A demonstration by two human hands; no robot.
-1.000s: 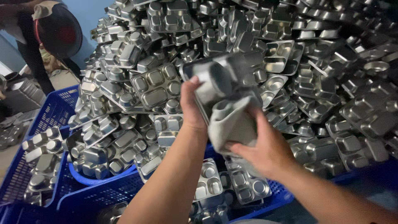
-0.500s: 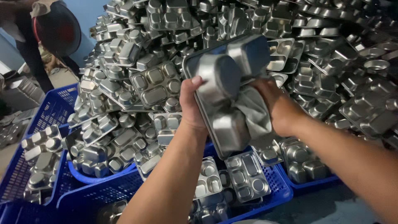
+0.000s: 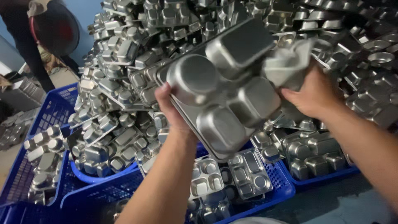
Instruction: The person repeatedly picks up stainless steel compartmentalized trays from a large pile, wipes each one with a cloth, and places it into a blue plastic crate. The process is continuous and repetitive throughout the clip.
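I see my left hand [image 3: 169, 108] closed on the left edge of a steel compartment tray [image 3: 226, 89], with the thumb on top of the rim. The tray is held up in the air in front of me, bottom side toward the camera, so the round and the rectangular compartments bulge out. It is tilted, with its upper right corner higher than the lower corner.

My right hand [image 3: 314, 94] is at the right side of the tray and grips a grey cloth [image 3: 288, 65]. The cloth is bunched between the fingers and lies against the upper right part of the tray. The right hand is closed around the cloth; I cannot tell if it also touches the metal itself.

Behind the tray rises a big heap of steel trays [image 3: 124, 54] of the same kind, thrown in all directions, which fills most of the view. Under my arms there are blue plastic crates [image 3: 278, 195] with more trays lying inside, and one more blue crate [image 3: 54, 108] stands at the left side. In the top left corner a person in dark clothes [image 3: 25, 45] stands beside the heap, well apart from my hands.
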